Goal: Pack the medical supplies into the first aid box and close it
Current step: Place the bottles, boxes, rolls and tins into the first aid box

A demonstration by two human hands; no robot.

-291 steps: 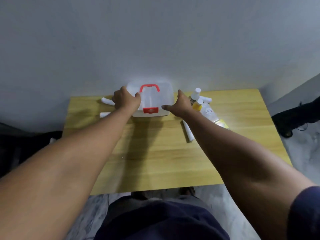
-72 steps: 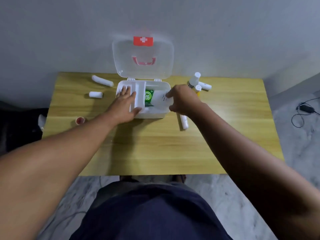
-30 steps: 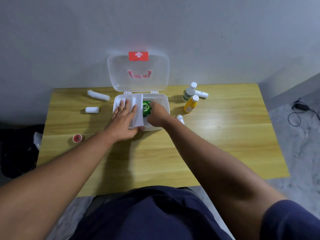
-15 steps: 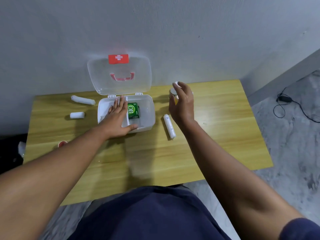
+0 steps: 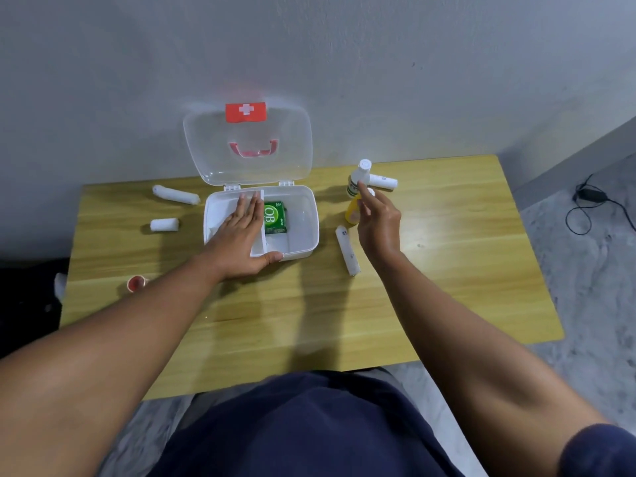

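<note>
Fingers of the right hand (image 5: 378,222) are spreading loosely near the yellow bottle (image 5: 353,212), holding nothing. Left hand (image 5: 241,235) is lying flat on the box (image 5: 303,242), fingers together. Careless reaching is risking to tip the white bottle (image 5: 358,177).

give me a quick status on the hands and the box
Left hand flat on the first aid box, lid up. Right hand open, reaching at yellow bottle, nothing held. Green packet inside; rolls and bottles not yet packed.

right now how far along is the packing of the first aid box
Early. Done: the first aid box stands open with a green packet inside. In hand: the left hand steadies the box while the right hand reaches for the yellow bottle, not yet gripped. Left: the white bottle, four bandage rolls, the red tape roll, then closing the lid.
</note>
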